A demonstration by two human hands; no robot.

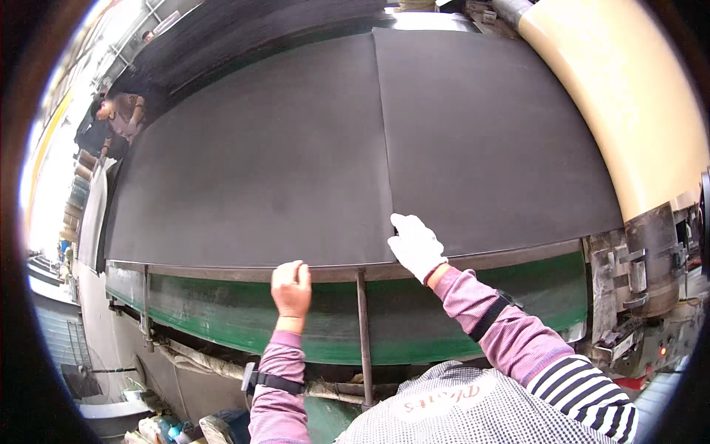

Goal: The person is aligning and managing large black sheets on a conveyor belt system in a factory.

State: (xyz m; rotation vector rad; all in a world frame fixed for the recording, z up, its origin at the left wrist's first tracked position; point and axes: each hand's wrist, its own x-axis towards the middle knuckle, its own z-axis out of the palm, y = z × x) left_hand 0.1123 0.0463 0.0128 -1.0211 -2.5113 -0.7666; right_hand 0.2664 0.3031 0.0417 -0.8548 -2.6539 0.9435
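Two large dark grey sheets lie side by side on a wide bed, the left sheet (251, 163) and the right sheet (495, 140), meeting at a seam (384, 148). My right hand (416, 246), in a white glove, rests on the near end of the seam, fingers pressing the sheet edge. My left hand (291, 287), bare, curls over the metal front rail (222, 272) just below the left sheet's near edge. Neither hand lifts anything.
A green belt (444, 325) runs under the rail, with an upright metal bar (362, 333) in front. A big cream roller (629, 96) curves at the right above machine parts (651, 259). Another person (122, 115) stands at the far left end.
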